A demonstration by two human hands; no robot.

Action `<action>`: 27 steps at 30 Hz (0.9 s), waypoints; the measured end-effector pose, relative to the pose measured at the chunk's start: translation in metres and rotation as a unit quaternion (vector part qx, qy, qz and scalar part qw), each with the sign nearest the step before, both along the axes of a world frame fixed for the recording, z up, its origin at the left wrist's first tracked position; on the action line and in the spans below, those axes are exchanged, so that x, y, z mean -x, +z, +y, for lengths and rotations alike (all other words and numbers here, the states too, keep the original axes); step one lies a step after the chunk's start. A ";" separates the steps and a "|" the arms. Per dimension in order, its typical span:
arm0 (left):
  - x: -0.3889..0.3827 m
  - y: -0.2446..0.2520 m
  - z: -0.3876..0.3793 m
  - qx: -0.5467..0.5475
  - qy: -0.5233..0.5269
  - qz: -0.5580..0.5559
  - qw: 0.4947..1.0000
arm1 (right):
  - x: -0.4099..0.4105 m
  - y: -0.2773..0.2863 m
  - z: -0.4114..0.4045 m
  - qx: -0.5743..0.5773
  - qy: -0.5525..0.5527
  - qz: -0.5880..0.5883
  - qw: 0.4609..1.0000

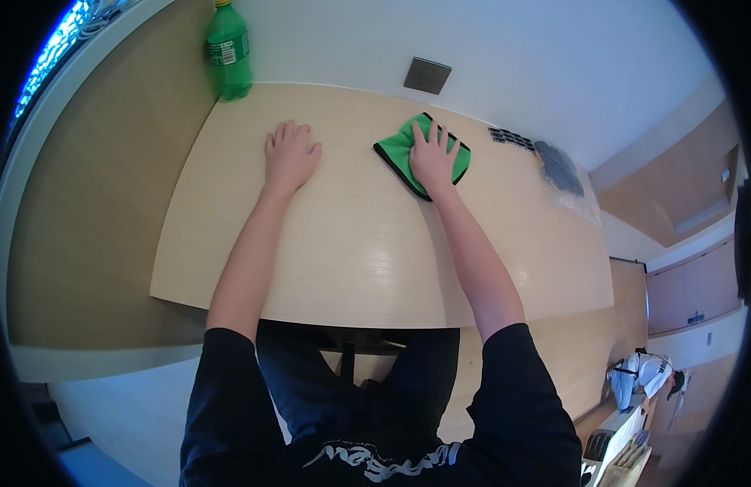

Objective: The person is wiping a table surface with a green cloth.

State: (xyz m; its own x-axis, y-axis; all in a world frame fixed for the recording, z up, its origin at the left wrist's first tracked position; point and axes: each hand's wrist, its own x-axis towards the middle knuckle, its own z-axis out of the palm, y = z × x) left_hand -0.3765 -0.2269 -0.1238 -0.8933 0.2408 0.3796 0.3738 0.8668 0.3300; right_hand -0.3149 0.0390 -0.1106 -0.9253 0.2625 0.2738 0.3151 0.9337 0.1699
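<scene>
My right hand (433, 159) lies palm down with spread fingers on a green cloth (395, 146) with black edging, which rests on the light wooden tabletop (357, 243) near the back. The cloth looks folded and is pressed beneath the hand. To its left, my left hand (290, 157) is flat on the bare wood, fingers somewhat apart, holding nothing. Both palms are hidden from view.
A green plastic bottle (230, 55) stands at the back left corner. Black small squares in a strip (511, 139) and a grey item in clear plastic (559, 168) lie at the back right. A wall socket plate (428, 75) is behind. Another person (643, 374) is far off at right.
</scene>
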 end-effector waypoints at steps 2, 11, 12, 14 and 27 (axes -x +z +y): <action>-0.001 -0.001 0.002 -0.008 -0.008 0.020 1.000 | 0.006 0.001 -0.001 0.090 0.047 -0.003 0.995; 0.006 -0.001 -0.003 0.022 0.010 0.011 1.000 | -0.104 0.007 -0.095 0.132 0.220 -0.033 0.966; 0.006 0.000 -0.004 0.021 0.008 0.010 1.000 | -0.125 0.009 -0.113 0.136 0.248 -0.031 0.959; 0.004 0.005 0.000 0.029 0.003 -0.027 0.999 | -0.169 0.015 -0.142 0.141 0.282 -0.024 0.949; 0.008 -0.005 -0.003 0.031 -0.004 -0.007 0.999 | -0.274 -0.009 0.108 0.077 -0.101 0.000 0.992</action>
